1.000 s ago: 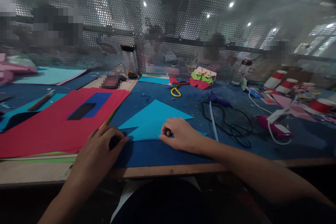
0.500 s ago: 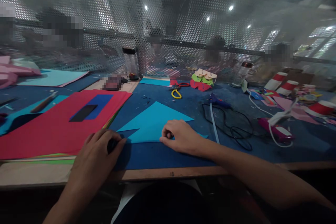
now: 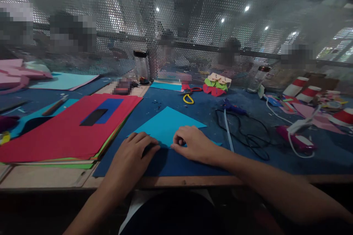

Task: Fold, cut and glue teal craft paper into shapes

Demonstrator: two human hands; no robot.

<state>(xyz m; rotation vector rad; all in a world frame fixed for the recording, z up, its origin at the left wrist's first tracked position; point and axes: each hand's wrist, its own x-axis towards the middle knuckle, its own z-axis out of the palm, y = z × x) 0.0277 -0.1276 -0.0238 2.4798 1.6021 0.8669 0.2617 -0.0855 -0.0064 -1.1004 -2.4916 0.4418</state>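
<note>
A folded sheet of bright blue paper (image 3: 168, 121) lies on the dark blue table mat, its peak pointing away from me. My left hand (image 3: 135, 154) is over its left part, fingers bent and thumb tip close to the index tip at the near edge. Curled at the same edge on the right is my right hand (image 3: 193, 143), its thumb and fingers closed on the paper. Both hands cover parts of the near edge, so the fold there is partly hidden.
Red sheets (image 3: 66, 132) are stacked left. Yellow-and-red-handled scissors (image 3: 189, 98) and a paper craft (image 3: 216, 84) lie beyond. A blue glue gun (image 3: 234, 107) with black cord and a magenta glue gun (image 3: 296, 138) are right. A perforated screen (image 3: 187, 18) stands behind.
My left hand has moved right along the paper's near edge, nearer my right hand, and now covers the left corner. The right hand stays in place on the paper. The view has shifted slightly.
</note>
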